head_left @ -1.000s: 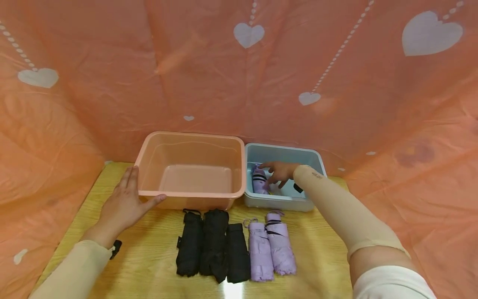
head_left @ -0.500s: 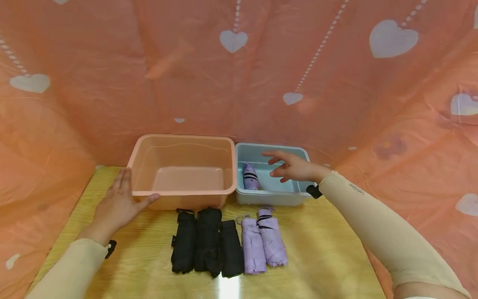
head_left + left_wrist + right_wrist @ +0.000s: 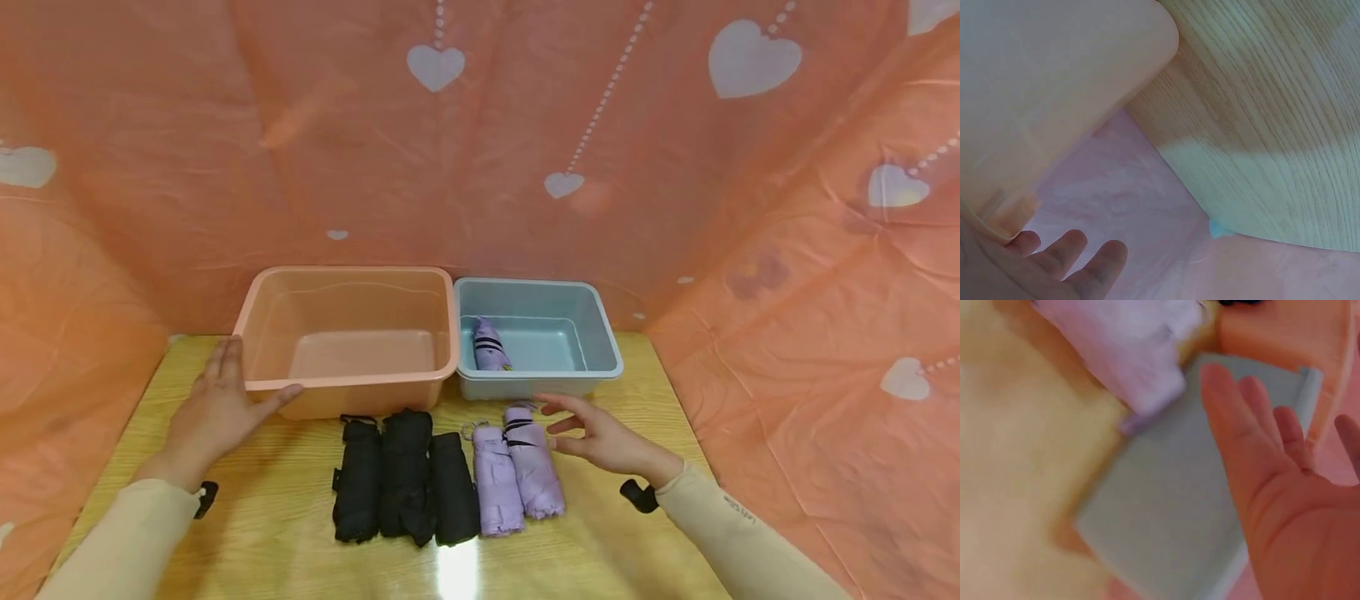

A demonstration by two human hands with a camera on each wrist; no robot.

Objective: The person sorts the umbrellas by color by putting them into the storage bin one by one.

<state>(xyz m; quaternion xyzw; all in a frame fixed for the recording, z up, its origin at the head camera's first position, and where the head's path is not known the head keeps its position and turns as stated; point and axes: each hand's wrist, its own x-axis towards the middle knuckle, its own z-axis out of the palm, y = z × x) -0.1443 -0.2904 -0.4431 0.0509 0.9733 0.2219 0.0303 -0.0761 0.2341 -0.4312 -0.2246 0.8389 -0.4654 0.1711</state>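
My left hand point(image 3: 213, 417) rests at the front left corner of a peach plastic bin point(image 3: 352, 402), its thumb along the front rim and its fingers along the side. In the left wrist view, several fingertips point(image 3: 1107, 265) extend past the bin's rim. My right hand point(image 3: 600, 437), fingers spread and holding nothing, hovers just right of a folded lilac umbrella point(image 3: 536, 471) with dark stripes. Beside that umbrella lies another lilac umbrella point(image 3: 498, 487). Inside the light blue bin point(image 3: 536, 385) is a striped lilac umbrella point(image 3: 490, 346), near its left wall.
Several folded black umbrellas point(image 3: 407, 475) lie in a row left of the lilac ones on the wooden table point(image 3: 277, 542). The two bins stand side by side along the back. An orange cloth with white hearts point(image 3: 435, 67) hangs behind and at both sides.
My right hand has left the light blue bin and come down toward me, beside the right lilac umbrella. The left hand stays on the peach bin. The head view has shifted rightward.
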